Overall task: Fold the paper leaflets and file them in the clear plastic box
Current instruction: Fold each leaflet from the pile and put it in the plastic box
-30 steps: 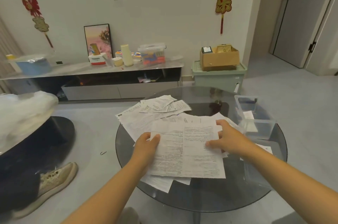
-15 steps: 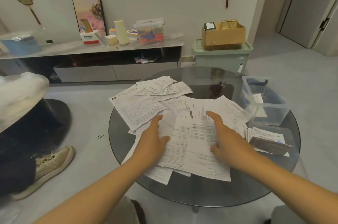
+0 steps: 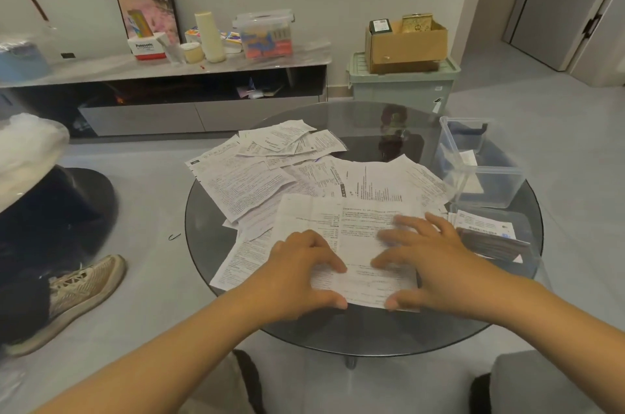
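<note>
leaflet [image 3: 365,244] print too small to read. right hand [image 3: 436,264] fingers motion-blurred. both hands cover parts of the top sheet. clear plastic box [image 3: 480,173] contents indistinct. shoe [image 3: 81,291] wearer cut off at left edge.

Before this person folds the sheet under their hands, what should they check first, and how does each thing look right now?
1. Leaflet lies flat on the glass table: ok.
2. Both hands on it: ok; left hand and right hand rest on the sheet, fingers spread.
3. Only one sheet under the hands: cannot tell; other loose leaflets overlap beneath it.
4. Near edge free to lift: ok; it lies on bare glass by the thumbs.
5. Clear plastic box open and has room: ok; no lid on it, mostly empty.
6. Path to the box clear: not ok; a folded stack sits in front.
</note>
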{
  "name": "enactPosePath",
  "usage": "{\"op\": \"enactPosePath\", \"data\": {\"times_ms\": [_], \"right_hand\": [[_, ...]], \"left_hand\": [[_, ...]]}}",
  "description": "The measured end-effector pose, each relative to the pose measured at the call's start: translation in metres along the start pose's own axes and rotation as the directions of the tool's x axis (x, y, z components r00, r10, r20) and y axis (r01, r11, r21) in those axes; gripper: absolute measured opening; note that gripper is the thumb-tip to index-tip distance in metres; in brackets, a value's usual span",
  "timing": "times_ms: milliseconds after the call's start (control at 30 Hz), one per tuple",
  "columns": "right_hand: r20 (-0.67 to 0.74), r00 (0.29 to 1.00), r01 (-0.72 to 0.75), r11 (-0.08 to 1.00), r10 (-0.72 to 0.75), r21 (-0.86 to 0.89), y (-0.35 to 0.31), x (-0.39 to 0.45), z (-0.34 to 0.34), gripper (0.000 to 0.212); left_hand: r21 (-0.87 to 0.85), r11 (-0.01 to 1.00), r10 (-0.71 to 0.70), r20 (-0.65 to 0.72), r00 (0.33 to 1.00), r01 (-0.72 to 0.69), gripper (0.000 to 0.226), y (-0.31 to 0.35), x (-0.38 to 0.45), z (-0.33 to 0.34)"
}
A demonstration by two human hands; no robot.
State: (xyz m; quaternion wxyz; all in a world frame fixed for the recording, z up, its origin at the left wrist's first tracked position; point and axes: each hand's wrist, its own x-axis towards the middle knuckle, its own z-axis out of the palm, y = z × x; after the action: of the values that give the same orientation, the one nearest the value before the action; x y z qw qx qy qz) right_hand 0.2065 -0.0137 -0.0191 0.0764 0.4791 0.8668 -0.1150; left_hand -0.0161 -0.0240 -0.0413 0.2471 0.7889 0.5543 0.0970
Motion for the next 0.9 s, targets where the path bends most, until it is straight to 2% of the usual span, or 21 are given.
{"op": "enactPosePath", "data": {"times_ms": [67,133,300,400,533,600,667,800,900], "right_hand": [[0.065,0.998,0.02,0.998,-0.024,0.057,0.001,-0.004,0.001,0.066],[0.067,0.997,0.035,0.996,-0.041,0.08,0.001,-0.008,0.002,0.067],[-0.063,0.994,0.099,0.991,-0.094,0.085,0.003,-0.007,0.003,0.039],[-0.144,0.986,0.109,0.982,-0.087,0.153,0.005,-0.008,0.002,0.024],[-0.237,0.967,0.139,0.976,-0.097,0.168,0.002,-0.005,0.001,0.027],[-0.265,0.959,0.149,0.97,-0.095,0.192,-0.001,-0.004,-0.001,0.028],[-0.272,0.96,0.14,0.959,-0.071,0.245,-0.002,-0.004,-0.005,0.027],[-0.194,0.981,0.058,0.959,-0.003,0.276,0.002,-0.003,-0.012,0.017],[-0.157,0.986,-0.01,0.952,0.061,0.307,0.008,-0.002,-0.018,0.01]], "left_hand": [[-0.008,1.0,0.013,0.029,0.999,-0.013,0.046,0.0,0.0,0.001],[-0.026,1.0,0.017,0.036,0.999,-0.016,0.046,-0.001,0.001,0.0],[-0.04,0.999,0.018,0.073,0.997,-0.015,0.04,0.004,0.001,-0.003],[-0.057,0.997,0.05,0.079,0.996,-0.045,0.037,0.012,-0.001,-0.003],[-0.077,0.995,0.073,0.03,0.997,-0.07,0.036,0.022,-0.004,0.004],[-0.07,0.994,0.085,-0.007,0.996,-0.085,0.028,0.024,-0.003,0.008],[-0.089,0.994,0.057,-0.044,0.997,-0.061,0.012,0.025,-0.003,0.007],[-0.241,0.969,-0.078,-0.084,0.993,0.056,0.011,0.018,-0.005,0.0],[-0.337,0.937,-0.119,-0.068,0.991,0.089,0.014,0.013,-0.009,-0.008]]}}
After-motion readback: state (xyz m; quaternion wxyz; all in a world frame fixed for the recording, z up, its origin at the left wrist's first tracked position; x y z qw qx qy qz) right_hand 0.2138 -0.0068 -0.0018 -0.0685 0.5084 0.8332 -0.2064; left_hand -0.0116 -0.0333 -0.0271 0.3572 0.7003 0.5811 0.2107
